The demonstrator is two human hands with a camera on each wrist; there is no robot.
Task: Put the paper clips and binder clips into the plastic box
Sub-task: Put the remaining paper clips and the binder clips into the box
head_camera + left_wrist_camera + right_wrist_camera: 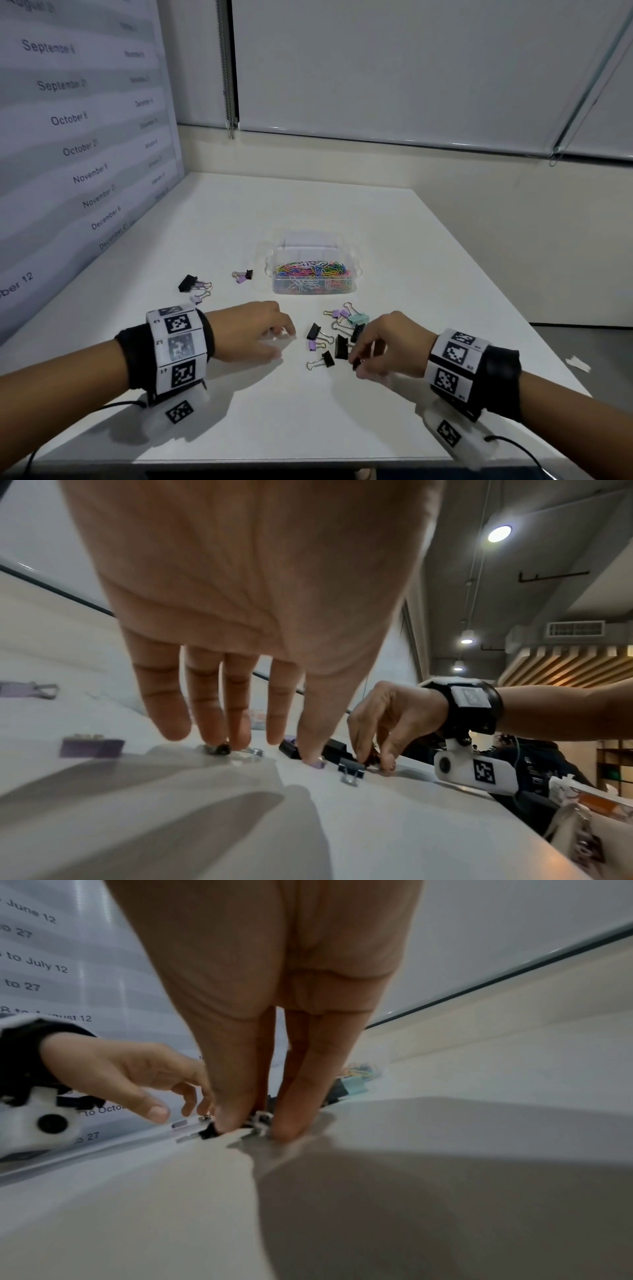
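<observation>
- Binder clips: the nearest cluster of black, lilac and mint metal binder clips (334, 337) lies loose on the white table (308, 411), on the near side of the clear plastic box (313, 270) and apart from it.
- Right hand (387, 346) is at the near-right edge of that cluster. Its thumb and fingers pinch a small black binder clip (260, 1121) that looks to be touching the table, not yet lifted.
- Left hand (253, 330) is just left of the cluster, palm down, fingers (236, 723) loosely extended to the surface. Something small sits under the tips, possibly a clip, but I can't tell whether it's gripped. I read the hand as open.
- More black and lilac binder clips (195, 286) lie near-left of the box, and a lilac-and-black pair (244, 275) sits just left of it, none inside.
- The box sits mid-table with its lid off. The coloured paper clips (313, 269) are already in it, so the paper-clip half looks done.
- Risks, as I judge them:
  - The pinch is on a small clip near its wire handles. If a handle folds, the clip may slip or flick away.
  - Neighbouring clips crowd the right fingers, so a lift could snag one and drag it.
  - The box is light and full, so a careless drop could nudge it or spill paper clips.
</observation>
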